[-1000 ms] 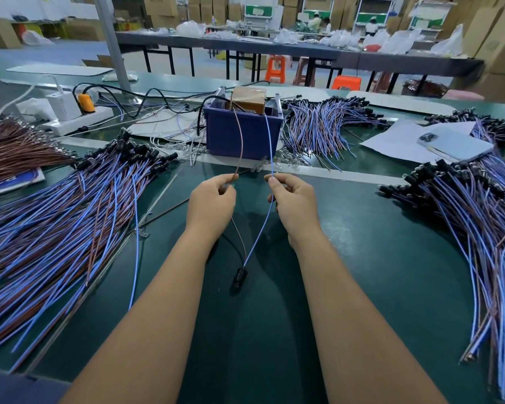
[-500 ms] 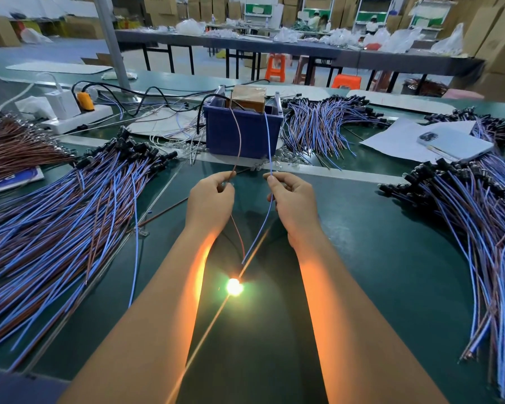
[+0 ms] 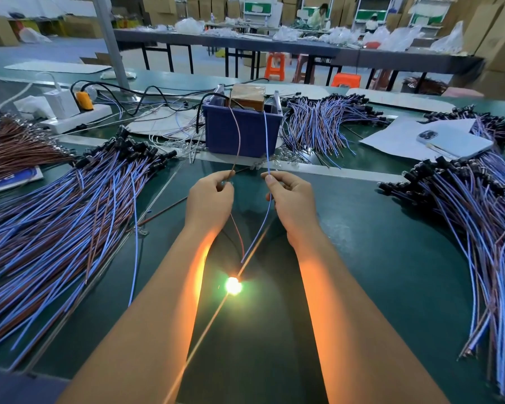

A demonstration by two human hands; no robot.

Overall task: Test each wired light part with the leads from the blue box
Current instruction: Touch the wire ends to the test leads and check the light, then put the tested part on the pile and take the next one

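A: Is the light [image 3: 233, 285] glowing?

B: Yes, it is hanging low between the forearms, just over the tabletop [image 3: 391, 258], shining bright. The left hand [image 3: 209, 199] is pinching the brown lead [image 3: 238, 135] to its brown wire, and the right hand [image 3: 292, 199] is pinching the blue lead [image 3: 266, 135] to its blue wire. Both leads are running up to the box [image 3: 241, 132].

A: How much is remaining?

B: Plenty, I am guessing. Big piles [image 3: 56, 217] are lying left, right and behind; which are tested, I cannot tell.
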